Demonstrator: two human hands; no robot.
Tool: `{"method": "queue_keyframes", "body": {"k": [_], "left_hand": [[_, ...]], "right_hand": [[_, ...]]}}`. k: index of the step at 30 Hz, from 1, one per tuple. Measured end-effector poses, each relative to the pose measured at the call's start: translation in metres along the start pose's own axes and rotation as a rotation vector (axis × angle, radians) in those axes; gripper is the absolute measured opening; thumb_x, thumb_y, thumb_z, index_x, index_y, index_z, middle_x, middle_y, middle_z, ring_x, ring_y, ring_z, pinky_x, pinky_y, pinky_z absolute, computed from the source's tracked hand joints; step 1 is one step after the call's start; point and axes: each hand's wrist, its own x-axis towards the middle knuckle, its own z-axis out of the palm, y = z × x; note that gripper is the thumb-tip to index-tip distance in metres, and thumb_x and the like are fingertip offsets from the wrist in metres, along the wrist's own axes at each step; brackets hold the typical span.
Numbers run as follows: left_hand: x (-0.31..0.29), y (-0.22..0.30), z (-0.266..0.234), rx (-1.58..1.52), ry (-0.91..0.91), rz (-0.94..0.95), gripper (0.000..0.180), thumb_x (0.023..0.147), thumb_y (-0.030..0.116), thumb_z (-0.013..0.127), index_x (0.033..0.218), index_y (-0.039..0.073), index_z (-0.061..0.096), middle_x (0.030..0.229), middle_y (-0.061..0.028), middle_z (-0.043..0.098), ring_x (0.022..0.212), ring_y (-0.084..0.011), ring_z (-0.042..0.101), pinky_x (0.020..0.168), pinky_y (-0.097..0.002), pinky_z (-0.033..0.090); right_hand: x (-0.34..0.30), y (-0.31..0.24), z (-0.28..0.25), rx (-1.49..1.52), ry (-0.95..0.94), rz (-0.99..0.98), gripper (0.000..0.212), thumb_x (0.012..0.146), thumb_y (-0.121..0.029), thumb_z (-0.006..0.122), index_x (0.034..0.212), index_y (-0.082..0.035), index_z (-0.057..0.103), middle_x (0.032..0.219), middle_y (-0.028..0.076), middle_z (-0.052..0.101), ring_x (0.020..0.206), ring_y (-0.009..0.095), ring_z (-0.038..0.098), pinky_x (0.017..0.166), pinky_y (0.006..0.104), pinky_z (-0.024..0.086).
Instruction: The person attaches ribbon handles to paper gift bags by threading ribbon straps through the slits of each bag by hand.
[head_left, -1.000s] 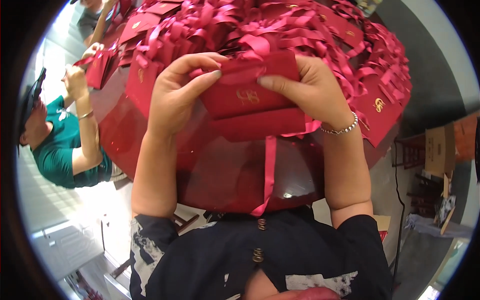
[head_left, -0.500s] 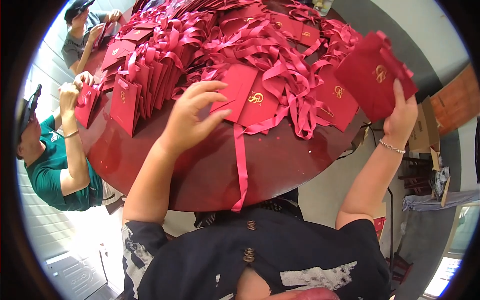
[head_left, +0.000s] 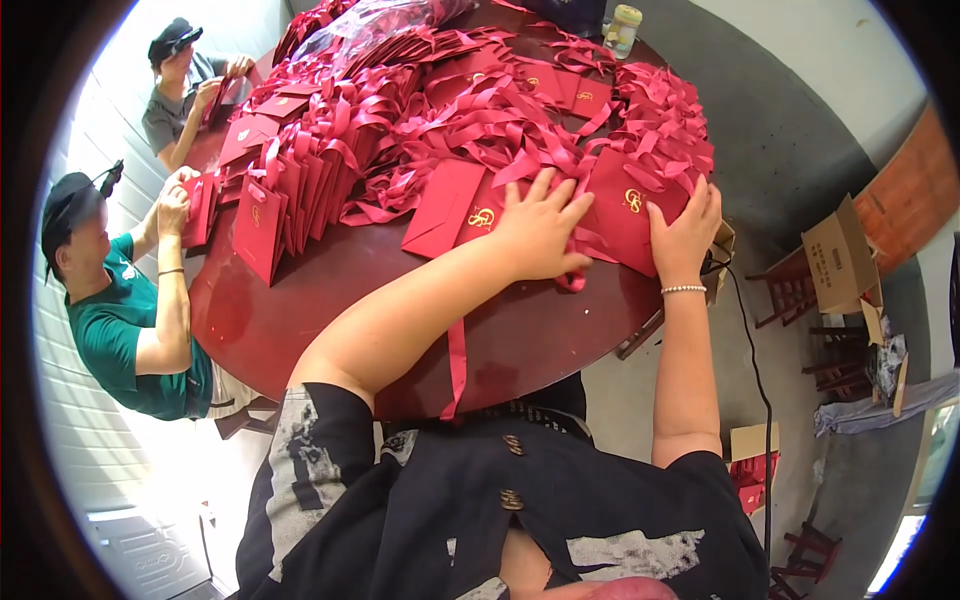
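1. The person's left hand (head_left: 545, 228) lay palm down, fingers spread, over ribbons (head_left: 485, 120) between two red bags.
2. The right hand (head_left: 688, 235) was at the outer edge of the right bag (head_left: 622, 205), thumb against its front. I couldn't tell whether the fingers were closed on it.
3. The hands were apart, with much of that bag between them; it lay near the table's (head_left: 340, 330) right side, gold emblem up.
4. The left bag (head_left: 440, 210) lay just left of the spread fingers. Below it, one strip (head_left: 457, 365) of ribbon ran to the table's near edge.
5. Further left, a row (head_left: 300, 190) of bags leaned together, overlapping.
6. Clear plastic (head_left: 375, 30) covered some at the far side; a jar (head_left: 622, 32) stood at far right.
7. Two co-workers sat at the left, one in green (head_left: 130, 320), one in grey (head_left: 165, 122), both with hands raised.
8. Off to the right I saw an open carton (head_left: 840, 258).
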Motion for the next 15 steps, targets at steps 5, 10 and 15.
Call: {"method": "queue_keyframes", "body": {"k": [5, 10, 15], "left_hand": [[-0.022, -0.052, 0.008, 0.051, -0.018, -0.125, 0.064, 0.087, 0.048, 0.062, 0.143, 0.019, 0.050, 0.151, -0.0152, 0.043, 0.142, -0.0386, 0.034, 0.104, -0.0671, 0.033], [-0.055, -0.107, -0.011, 0.100, 0.061, -0.229, 0.054, 0.082, 0.026, 0.062, 0.135, 0.018, 0.056, 0.147, -0.0173, 0.046, 0.137, -0.0382, 0.040, 0.104, -0.0631, 0.036], [-0.068, -0.116, -0.017, 0.020, 0.038, -0.237, 0.056, 0.082, 0.015, 0.060, 0.138, 0.015, 0.054, 0.147, -0.0181, 0.045, 0.137, -0.0389, 0.041, 0.107, -0.0555, 0.036]], "right_hand": [[-0.020, -0.018, -0.004, -0.218, -0.257, -0.126, 0.069, 0.089, -0.047, 0.069, 0.149, -0.023, 0.045, 0.159, 0.021, 0.021, 0.144, 0.046, 0.024, 0.108, 0.0634, 0.032], [-0.014, -0.001, 0.012, -0.182, -0.409, 0.149, 0.080, 0.087, -0.059, 0.066, 0.154, -0.028, 0.034, 0.161, 0.026, 0.012, 0.145, 0.051, 0.019, 0.107, 0.0676, 0.032], [0.008, 0.031, 0.044, -0.168, -0.379, 0.071, 0.077, 0.090, -0.059, 0.063, 0.155, -0.026, 0.034, 0.157, 0.032, 0.018, 0.142, 0.051, 0.026, 0.110, 0.0610, 0.033]]}}
